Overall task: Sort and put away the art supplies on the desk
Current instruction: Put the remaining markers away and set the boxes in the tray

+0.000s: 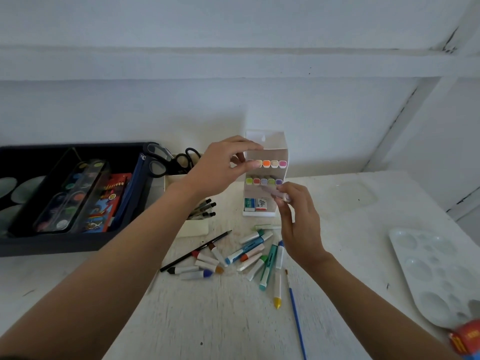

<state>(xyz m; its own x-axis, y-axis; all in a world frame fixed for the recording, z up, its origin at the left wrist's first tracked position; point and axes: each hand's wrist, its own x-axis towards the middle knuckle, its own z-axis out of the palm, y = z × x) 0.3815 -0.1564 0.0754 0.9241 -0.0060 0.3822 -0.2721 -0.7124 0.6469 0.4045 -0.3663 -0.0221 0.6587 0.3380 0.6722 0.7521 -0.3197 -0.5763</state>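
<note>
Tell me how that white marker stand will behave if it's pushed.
The white marker stand is tall on a narrow base, so it probably tips easily. The left hand gripping its top seems to steady it. Thin walls suggest it's light.

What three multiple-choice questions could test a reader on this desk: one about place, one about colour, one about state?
1. Where on the desk lies the palette? A) right B) left C) middle
2. Which colour is the paintbrush handle? A) red B) blue C) green
3. What does the right hand do? A) rests flat B) holds a marker C) hangs empty
Answers: 1 A, it lies by the right edge; 2 B, the handle is blue; 3 B, its fingers pinch one by the marker box.
</note>
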